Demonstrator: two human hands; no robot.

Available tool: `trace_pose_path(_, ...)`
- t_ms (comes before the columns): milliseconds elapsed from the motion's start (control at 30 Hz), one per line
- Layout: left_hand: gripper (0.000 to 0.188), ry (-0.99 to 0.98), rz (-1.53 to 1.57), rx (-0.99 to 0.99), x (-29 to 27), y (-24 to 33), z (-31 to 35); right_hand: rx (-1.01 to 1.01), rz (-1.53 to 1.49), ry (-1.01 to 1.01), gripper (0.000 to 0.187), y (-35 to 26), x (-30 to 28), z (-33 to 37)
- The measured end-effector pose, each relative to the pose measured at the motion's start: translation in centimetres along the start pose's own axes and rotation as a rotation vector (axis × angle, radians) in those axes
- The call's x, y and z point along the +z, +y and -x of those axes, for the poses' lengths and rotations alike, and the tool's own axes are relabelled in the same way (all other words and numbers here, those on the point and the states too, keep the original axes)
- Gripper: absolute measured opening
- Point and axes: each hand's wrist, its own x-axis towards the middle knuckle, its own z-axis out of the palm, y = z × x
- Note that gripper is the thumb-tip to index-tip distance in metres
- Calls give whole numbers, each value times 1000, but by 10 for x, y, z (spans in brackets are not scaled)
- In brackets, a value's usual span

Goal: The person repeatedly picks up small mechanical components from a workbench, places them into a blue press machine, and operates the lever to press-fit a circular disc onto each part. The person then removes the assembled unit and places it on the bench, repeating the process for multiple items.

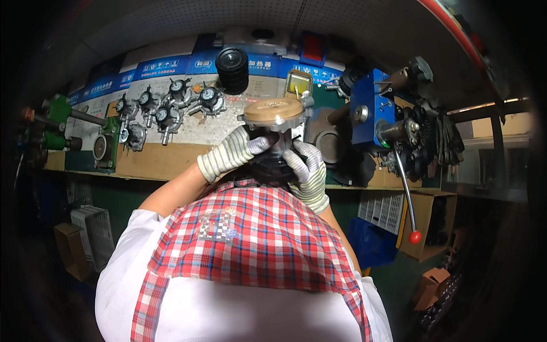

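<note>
Close in front of my chest stands a cast-metal housing (280, 130) with a round tan disc (273, 109) on its top. A dark round part (268, 169) shows below it, partly hidden by my gloves. Both hands wear striped work gloves. My left hand (232, 153) is closed on the housing's near left side, its thumb and fingers reaching under the wide rim. Lower on the right, my right hand (308, 172) has its fingers curled against the housing's side. What its fingertips touch is partly hidden.
Several metal pump-like castings (167, 115) lie on the bench's left. A stack of black rings (232, 69) and a small tin of yellow stuff (298, 84) stand behind. At right is a blue press (367, 111) with a red-knobbed lever (406, 196); a green fixture (105, 137) sits left.
</note>
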Motion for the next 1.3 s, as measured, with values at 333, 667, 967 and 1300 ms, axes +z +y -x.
trace_pose_path(333, 60, -139, -27, -149, 13, -15, -24, 100, 236, -227, 45, -6, -21, 12)
trace_pose_path(667, 79, -511, 347, -463, 107, -70, -77, 1160, -305, -15, 73, 59, -89, 121)
trace_pose_path(967, 52, -456, 796, -693, 145, -52, -74, 840, -95, 14, 81, 62, -90, 147)
trace_pose_path(1300, 64, -107, 848, -594, 111, -69, -56, 498, -78, -356, 71, 61, -70, 93)
